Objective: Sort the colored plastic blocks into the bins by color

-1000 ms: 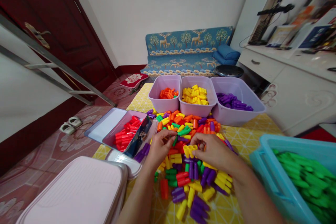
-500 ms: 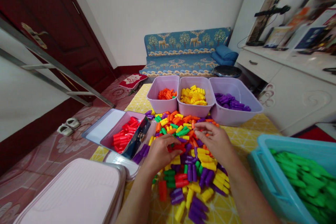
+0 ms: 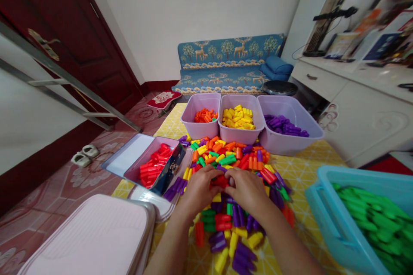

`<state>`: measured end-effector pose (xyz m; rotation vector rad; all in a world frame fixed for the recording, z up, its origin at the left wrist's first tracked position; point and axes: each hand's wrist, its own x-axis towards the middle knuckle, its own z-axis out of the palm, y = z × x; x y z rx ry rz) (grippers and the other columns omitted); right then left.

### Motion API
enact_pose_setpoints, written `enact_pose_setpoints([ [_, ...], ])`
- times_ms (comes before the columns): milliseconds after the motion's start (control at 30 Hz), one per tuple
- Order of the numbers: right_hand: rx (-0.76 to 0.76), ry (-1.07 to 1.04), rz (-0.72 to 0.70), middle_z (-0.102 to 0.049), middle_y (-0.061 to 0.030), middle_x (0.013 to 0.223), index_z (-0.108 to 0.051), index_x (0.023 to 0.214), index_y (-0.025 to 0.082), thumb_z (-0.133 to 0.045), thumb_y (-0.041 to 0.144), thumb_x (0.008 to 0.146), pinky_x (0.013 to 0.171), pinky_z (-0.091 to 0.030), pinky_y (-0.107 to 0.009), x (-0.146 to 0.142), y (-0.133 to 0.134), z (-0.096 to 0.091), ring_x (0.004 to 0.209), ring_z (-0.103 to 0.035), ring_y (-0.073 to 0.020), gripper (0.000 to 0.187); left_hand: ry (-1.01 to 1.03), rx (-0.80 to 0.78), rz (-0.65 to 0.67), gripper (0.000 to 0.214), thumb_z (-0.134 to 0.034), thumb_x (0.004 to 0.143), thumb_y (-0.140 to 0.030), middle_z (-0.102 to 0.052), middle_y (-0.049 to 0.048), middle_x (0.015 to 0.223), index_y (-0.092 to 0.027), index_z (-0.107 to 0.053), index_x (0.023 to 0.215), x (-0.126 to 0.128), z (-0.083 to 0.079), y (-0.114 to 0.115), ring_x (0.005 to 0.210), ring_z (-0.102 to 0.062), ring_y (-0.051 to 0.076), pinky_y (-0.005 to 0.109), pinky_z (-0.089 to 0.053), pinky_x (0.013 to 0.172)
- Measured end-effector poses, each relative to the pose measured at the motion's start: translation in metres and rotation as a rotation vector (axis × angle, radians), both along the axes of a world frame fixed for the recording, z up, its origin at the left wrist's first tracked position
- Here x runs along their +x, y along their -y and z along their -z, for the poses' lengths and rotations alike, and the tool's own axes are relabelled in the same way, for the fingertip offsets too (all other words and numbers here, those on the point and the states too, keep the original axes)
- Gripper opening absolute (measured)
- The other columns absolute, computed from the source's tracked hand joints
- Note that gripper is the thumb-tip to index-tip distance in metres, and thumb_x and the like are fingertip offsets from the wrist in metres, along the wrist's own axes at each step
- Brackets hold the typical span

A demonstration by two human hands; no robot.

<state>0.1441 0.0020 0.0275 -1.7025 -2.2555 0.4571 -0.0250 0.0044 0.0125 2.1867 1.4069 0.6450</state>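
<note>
Both hands meet over a pile of finger-shaped plastic building blocks (image 3: 230, 159) in orange, yellow, green, purple and red. My left hand (image 3: 200, 188) is closed on red blocks (image 3: 220, 181) at the middle of the pile. From the other side my right hand (image 3: 245, 190) grips the same red blocks, its thumb and fingers almost touching the left fingertips. The fingers partly hide these blocks, so how they join cannot be made out. Green and red blocks (image 3: 222, 222) lie just below the hands.
Lilac bins at the back hold orange blocks (image 3: 205, 115), yellow blocks (image 3: 238, 117) and purple blocks (image 3: 284, 125). Red blocks fill an open-lidded box (image 3: 132, 172) at left. A turquoise tub (image 3: 335, 227) of green blocks stands right. A pale pink lid (image 3: 87, 236) lies front left.
My right hand has moved left and toward me, from the pile's far right side onto the red blocks by my left hand. My left hand has barely moved.
</note>
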Motion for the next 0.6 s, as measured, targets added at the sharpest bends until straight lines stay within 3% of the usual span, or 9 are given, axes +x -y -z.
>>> enact_pose_setpoints([
  [133,-0.001,-0.205,0.033,-0.068,0.0010,0.081,-0.063,0.076,0.022,-0.064,0.018,0.071,0.060,-0.039,-0.025,0.003,-0.005,0.004,0.068,-0.062,-0.0144,0.006,0.090,0.004,-0.020,0.023,-0.067,0.071,-0.011,-0.067,0.0045,0.089,-0.022,-0.072,0.091,0.000,0.003,-0.002,0.080,-0.064,0.018,0.025,-0.047,0.070],
  [233,-0.043,-0.438,0.081,-0.068,0.0006,0.079,-0.063,0.089,0.022,-0.064,0.022,0.074,0.064,-0.045,-0.026,0.005,-0.010,0.007,0.066,-0.062,-0.0138,0.015,0.323,-0.013,-0.120,0.019,-0.067,0.072,-0.011,-0.070,0.0048,0.083,-0.019,-0.073,0.089,0.001,0.008,-0.005,0.074,-0.063,0.016,0.024,-0.047,0.066],
  [333,-0.028,-0.640,0.124,-0.069,-0.0013,0.081,-0.061,0.103,0.021,-0.061,0.030,0.078,0.067,-0.050,-0.028,0.010,-0.013,0.005,0.067,-0.064,-0.0146,0.026,0.775,-0.111,-0.304,0.019,-0.074,0.070,-0.021,-0.071,0.0047,0.078,-0.015,-0.071,0.088,0.000,0.013,-0.010,0.068,-0.064,0.016,0.024,-0.050,0.063],
  [433,0.024,-0.723,0.141,-0.069,-0.0032,0.083,-0.063,0.101,0.020,-0.059,0.033,0.081,0.069,-0.052,-0.029,0.013,-0.013,0.002,0.071,-0.066,-0.0159,0.024,1.287,-0.216,-0.466,0.022,-0.076,0.070,-0.023,-0.071,0.0037,0.077,-0.013,-0.069,0.089,-0.006,0.009,-0.014,0.069,-0.067,0.014,0.022,-0.055,0.065],
  [533,0.014,-0.759,0.125,-0.069,-0.0038,0.083,-0.064,0.098,0.019,-0.058,0.031,0.081,0.066,-0.052,-0.029,0.012,-0.012,0.000,0.069,-0.066,-0.0159,0.022,1.742,-0.265,-0.632,0.008,-0.065,0.081,-0.012,-0.071,0.0048,0.082,-0.011,-0.066,0.088,-0.018,-0.004,-0.019,0.076,-0.069,0.010,0.015,-0.057,0.069],
  [600,0.006,-0.770,0.109,-0.069,-0.0035,0.082,-0.065,0.098,0.019,-0.057,0.030,0.081,0.065,-0.052,-0.028,0.010,-0.010,0.000,0.067,-0.066,-0.0154,0.022,1.998,-0.340,-0.686,0.015,-0.048,0.091,-0.008,-0.069,0.0071,0.085,-0.008,-0.063,0.090,-0.027,-0.012,-0.020,0.080,-0.069,0.009,0.011,-0.057,0.068],
])
